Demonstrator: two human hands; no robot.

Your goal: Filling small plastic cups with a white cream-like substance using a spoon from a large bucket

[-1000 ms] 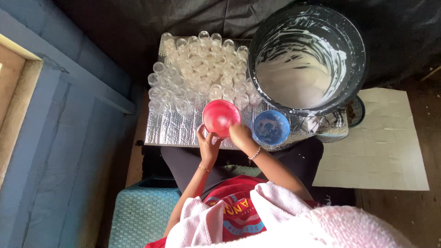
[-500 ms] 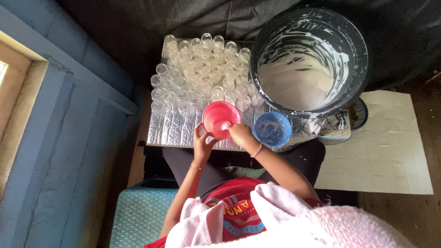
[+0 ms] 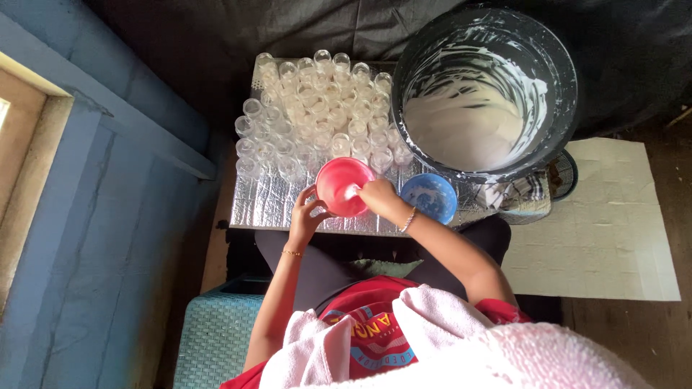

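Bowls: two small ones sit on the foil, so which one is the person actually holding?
The pink bowl: the left hand grips its rim and the right hand reaches into it. The blue bowl sits untouched beside the right wrist.

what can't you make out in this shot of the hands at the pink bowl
- Head view: right hand fingertips, hidden inside the round pink plastic bowl.
- Left hand palm, hidden behind the bowl's rim.
- Small clear plastic cups: too small to tell whether they are filled.
- Big black bucket: its base is hidden by white paste.
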